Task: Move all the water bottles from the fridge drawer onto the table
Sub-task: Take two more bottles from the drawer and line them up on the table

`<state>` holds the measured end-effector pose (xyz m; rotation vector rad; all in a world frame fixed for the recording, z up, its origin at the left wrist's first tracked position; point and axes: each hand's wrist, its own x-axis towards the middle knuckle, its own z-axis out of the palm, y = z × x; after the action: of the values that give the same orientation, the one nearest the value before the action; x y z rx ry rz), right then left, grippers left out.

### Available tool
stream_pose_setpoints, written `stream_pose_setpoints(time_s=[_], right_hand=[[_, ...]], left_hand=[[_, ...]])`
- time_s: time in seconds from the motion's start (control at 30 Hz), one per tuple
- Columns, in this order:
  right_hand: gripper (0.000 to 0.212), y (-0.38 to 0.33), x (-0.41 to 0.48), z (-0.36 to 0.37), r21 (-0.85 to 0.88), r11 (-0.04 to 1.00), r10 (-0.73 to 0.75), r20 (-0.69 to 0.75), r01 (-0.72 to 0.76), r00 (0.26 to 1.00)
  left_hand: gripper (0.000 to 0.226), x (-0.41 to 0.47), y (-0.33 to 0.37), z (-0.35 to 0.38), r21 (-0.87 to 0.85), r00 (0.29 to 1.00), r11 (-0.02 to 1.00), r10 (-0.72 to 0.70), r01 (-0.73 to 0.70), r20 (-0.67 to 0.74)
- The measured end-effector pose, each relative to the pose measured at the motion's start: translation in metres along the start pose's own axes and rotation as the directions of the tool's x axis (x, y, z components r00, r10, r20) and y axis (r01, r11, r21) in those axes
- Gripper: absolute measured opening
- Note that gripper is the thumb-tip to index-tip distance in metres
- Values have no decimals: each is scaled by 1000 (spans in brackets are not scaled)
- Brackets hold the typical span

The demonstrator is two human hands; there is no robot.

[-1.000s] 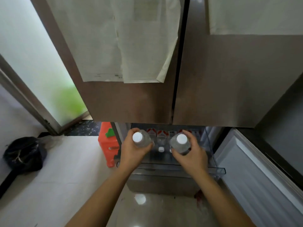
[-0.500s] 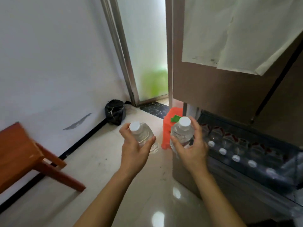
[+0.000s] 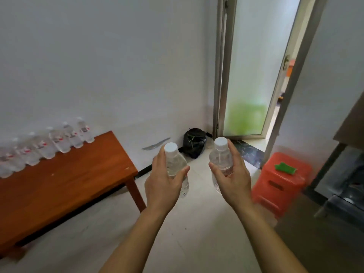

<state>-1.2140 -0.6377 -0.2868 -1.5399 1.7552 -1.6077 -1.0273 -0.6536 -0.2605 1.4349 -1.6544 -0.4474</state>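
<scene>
Round swings the view, away from the fridge and toward the wall. Half a second ago the open fridge drawer (image 3: 346, 186) filled the lower right; now it is a blurred sliver at the right edge, and the wooden table (image 3: 69, 186) has come fully into sight on the left. Both bottles have travelled with the turn.

Fingers first. The left hand (image 3: 163, 184) has its fingers (image 3: 160, 157) curled round the shoulder of the left bottle (image 3: 176, 164), thumb hooked across the front, white cap standing clear above the grip. The right hand (image 3: 232, 180) matches it, with fingers (image 3: 233, 152) wrapped behind the right bottle (image 3: 220, 156) and thumb pressed to its near face. The hands sit a little wider apart than before. Both bottles are upright, held out over the floor and touching nothing else.

Further out, a row of bottles (image 3: 59, 140) already stands along the table's far edge by the wall, with bare wood in front of it. A red stool (image 3: 279, 184) sits near the fridge, and a black bag (image 3: 194, 142) lies in the corner.

By the look of it the pick-up is done and the carry is under way, so this pair wants setting down on the table. Caps were showing in the drawer a moment ago, so another trip seems likely.
</scene>
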Motion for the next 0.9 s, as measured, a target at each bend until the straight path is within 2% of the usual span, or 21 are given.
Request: stream_pose_setpoints(time_s=[0.33, 0.73, 0.9], right_hand=[[83, -84, 1, 231, 107, 989, -123, 245, 100, 962], [81, -106, 67, 478, 243, 966, -187, 439, 85, 879], [77, -133, 112, 585, 351, 936, -240, 548, 40, 801]], left_hand=[[80, 59, -157, -165, 50, 966, 986, -148, 162, -210], [76, 166, -310, -245, 105, 872, 935, -270, 339, -408], [72, 231, -357, -289, 64, 789, 896, -351, 440, -505]])
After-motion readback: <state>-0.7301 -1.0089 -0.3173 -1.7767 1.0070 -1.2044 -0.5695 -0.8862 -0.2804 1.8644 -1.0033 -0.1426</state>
